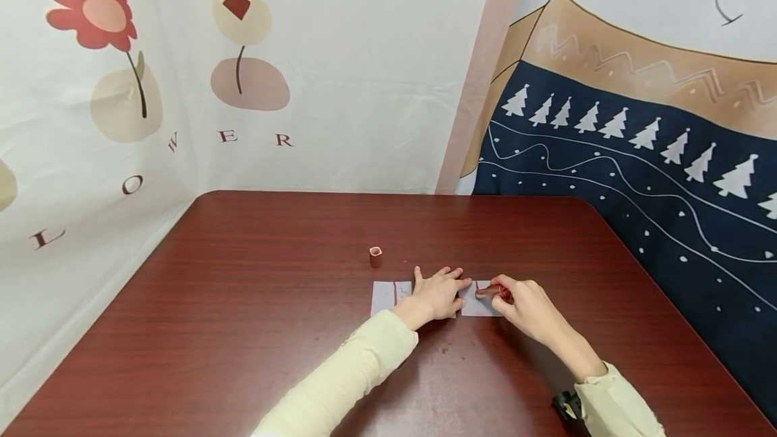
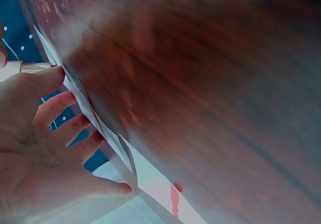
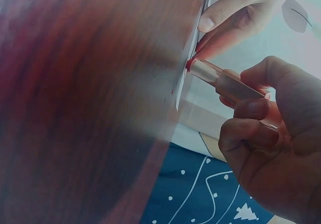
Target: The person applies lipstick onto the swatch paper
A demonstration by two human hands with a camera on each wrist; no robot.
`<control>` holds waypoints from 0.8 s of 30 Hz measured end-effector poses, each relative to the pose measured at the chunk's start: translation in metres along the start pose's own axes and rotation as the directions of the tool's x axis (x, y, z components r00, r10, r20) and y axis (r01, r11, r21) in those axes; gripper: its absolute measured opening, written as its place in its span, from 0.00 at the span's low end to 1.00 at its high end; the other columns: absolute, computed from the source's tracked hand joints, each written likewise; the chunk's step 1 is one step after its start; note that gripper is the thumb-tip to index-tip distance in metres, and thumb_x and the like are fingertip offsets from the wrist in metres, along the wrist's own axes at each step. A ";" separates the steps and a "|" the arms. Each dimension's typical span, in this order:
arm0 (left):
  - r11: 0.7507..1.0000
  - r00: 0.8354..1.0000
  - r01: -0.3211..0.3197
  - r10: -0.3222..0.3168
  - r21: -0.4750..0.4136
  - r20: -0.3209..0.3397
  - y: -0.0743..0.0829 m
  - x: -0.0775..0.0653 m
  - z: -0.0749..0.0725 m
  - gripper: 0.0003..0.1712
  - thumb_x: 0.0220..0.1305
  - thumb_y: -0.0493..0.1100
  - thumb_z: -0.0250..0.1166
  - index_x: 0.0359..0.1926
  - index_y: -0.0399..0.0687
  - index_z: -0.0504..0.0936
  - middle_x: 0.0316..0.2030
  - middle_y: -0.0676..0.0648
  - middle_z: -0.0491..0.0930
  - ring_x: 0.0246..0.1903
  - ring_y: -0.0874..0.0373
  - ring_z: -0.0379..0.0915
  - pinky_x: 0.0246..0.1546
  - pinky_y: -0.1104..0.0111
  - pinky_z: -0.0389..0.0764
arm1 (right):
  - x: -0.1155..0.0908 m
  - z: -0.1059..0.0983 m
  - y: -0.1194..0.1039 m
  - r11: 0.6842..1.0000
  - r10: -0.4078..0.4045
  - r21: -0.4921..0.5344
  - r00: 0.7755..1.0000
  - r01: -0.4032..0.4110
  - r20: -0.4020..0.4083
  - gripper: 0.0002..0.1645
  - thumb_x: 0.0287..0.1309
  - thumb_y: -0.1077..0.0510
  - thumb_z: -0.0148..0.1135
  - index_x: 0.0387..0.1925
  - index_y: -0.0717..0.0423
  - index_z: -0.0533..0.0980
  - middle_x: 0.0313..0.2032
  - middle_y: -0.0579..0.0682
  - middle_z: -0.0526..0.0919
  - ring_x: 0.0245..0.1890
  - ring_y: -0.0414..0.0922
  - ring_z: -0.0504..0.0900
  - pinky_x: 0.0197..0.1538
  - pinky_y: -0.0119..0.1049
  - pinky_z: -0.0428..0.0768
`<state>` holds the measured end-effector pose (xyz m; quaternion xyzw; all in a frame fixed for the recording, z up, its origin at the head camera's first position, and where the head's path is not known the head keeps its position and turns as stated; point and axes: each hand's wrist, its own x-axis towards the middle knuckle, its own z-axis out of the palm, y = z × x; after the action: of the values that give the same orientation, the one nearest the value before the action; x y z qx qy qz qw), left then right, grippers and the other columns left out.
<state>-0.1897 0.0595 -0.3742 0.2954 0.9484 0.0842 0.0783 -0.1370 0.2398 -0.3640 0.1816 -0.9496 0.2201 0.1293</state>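
Observation:
My right hand [image 1: 528, 305] pinches a lipstick [image 3: 233, 87] between thumb and fingers. Its red tip meets the right-hand white paper [image 1: 470, 306], where a red streak shows in the head view. With fingers spread, my left hand [image 1: 432, 295] presses on the papers, its fingertips reaching the left edge of that right-hand sheet. Much of the paper under the left hand is hidden. Another white paper [image 1: 382, 297] at the left bears a red stroke, which also shows in the left wrist view. Behind the papers a lipstick cap [image 1: 376, 258] stands upright, hollow end up.
All of this lies on a dark red-brown wooden table [image 1: 273, 302]. A white flower-print cloth [image 1: 352, 86] hangs behind and to the left, and a navy tree-print cloth [image 1: 607, 167] at the right. Small dark spots dot the tabletop near the papers.

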 end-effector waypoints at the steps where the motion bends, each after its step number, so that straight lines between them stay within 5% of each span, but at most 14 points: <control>1: 1.000 1.000 0.000 0.000 0.001 0.000 0.000 0.000 0.000 0.27 0.64 0.52 0.58 0.65 0.65 0.68 0.67 0.57 0.60 0.66 0.59 0.52 0.58 0.39 0.48 | 0.000 0.000 0.000 1.000 -0.001 0.000 1.000 0.001 -0.001 0.10 0.50 0.66 0.61 0.37 0.62 0.78 0.14 0.36 0.66 0.13 0.32 0.60 0.18 0.28 0.65; 8: 1.000 1.000 0.002 -0.002 0.013 0.001 0.001 0.002 -0.001 0.27 0.64 0.53 0.58 0.65 0.66 0.68 0.67 0.58 0.59 0.66 0.60 0.52 0.58 0.39 0.48 | 0.000 -0.001 0.000 1.000 -0.010 -0.004 1.000 0.010 -0.020 0.10 0.49 0.66 0.61 0.37 0.61 0.78 0.18 0.38 0.74 0.14 0.32 0.62 0.20 0.29 0.66; 24: 1.000 1.000 0.003 -0.003 0.006 0.005 0.000 0.001 0.000 0.27 0.64 0.53 0.58 0.65 0.66 0.68 0.67 0.57 0.59 0.66 0.59 0.52 0.59 0.39 0.48 | -0.002 -0.001 -0.002 1.000 0.003 -0.004 1.000 -0.003 -0.008 0.07 0.51 0.66 0.61 0.34 0.59 0.78 0.15 0.37 0.69 0.14 0.32 0.62 0.20 0.29 0.66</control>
<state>-0.1903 0.0597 -0.3744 0.2945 0.9489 0.0807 0.0797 -0.1338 0.2391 -0.3632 0.1790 -0.9499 0.2192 0.1331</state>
